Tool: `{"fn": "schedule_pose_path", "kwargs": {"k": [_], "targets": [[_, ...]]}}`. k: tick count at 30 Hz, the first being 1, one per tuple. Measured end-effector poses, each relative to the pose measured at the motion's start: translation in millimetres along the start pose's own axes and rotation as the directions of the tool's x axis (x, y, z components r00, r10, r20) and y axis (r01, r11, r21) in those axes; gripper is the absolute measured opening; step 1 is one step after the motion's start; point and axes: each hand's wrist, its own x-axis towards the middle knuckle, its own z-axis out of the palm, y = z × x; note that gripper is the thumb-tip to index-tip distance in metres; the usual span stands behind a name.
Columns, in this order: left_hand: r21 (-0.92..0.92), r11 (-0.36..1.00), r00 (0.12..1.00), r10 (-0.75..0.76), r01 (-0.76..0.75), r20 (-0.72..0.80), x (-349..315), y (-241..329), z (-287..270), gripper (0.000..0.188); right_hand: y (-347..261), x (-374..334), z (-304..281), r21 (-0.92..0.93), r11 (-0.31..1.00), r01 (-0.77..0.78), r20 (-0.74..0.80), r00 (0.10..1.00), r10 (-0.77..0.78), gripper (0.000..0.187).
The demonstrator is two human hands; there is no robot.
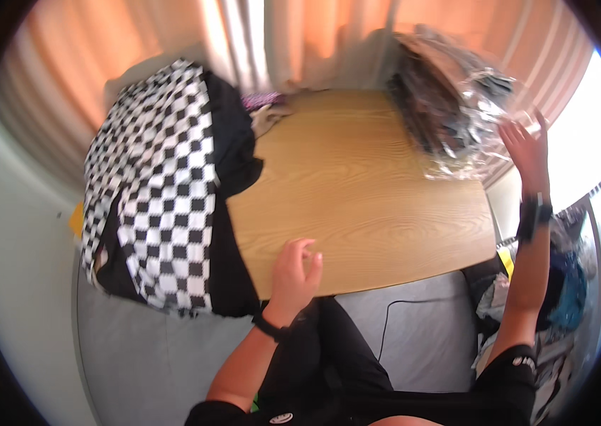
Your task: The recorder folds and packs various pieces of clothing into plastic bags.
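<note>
My left hand [295, 275] is over the near edge of the wooden table [357, 206], fingers loosely bent, thumb apart, nothing in it. To its left lies a black-and-white checkered cloth [166, 184] with black fabric [233, 135] beside it, heaped over the table's left side. Raised at the far right, my right hand [527, 145] has its fingers stretched out and holds nothing. It is nearest to a stack of dark folded garments in clear plastic bags [449, 106]; I cannot tell whether it touches the plastic.
Peach curtains [350, 42] hang behind the table. A small patterned cloth [266, 106] lies at the back, next to the heap. On the right, below my arm, loose clothes and bags [566, 284] are piled. A black cable [389, 319] runs over the grey surface by my legs.
</note>
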Motion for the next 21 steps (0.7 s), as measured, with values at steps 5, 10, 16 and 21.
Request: {"fn": "schedule_pose_path", "kwargs": {"k": [5, 10, 16, 21], "targets": [[-0.065, 0.994, 0.996, 0.091, -0.092, -0.021, 1.7, 2.2, -5.1, 0.023, 92.1, -110.2, -86.9, -0.267, 0.929, 0.258, 0.202, 0.957, -0.207, 0.042], [0.384, 0.910, 0.952, 0.243, -0.157, -0.188, -6.8, 1.6, -50.5, 0.025, 178.2, -180.6, -125.9, -0.591, 0.743, 0.315, 0.398, 0.915, -0.070, 0.040], [0.722, 0.667, 0.919, 0.146, 0.182, -0.366, -25.4, -29.0, -123.3, 0.030, 205.9, -180.0, -131.2, -0.679, 0.648, 0.345, 0.474, 0.880, 0.029, 0.030], [0.681, 0.716, 0.934, 0.120, 0.154, -0.337, -28.7, -68.0, -144.3, 0.015, 210.2, -183.7, -108.8, -0.790, 0.380, 0.480, 0.499, 0.865, -0.054, 0.022]]}}
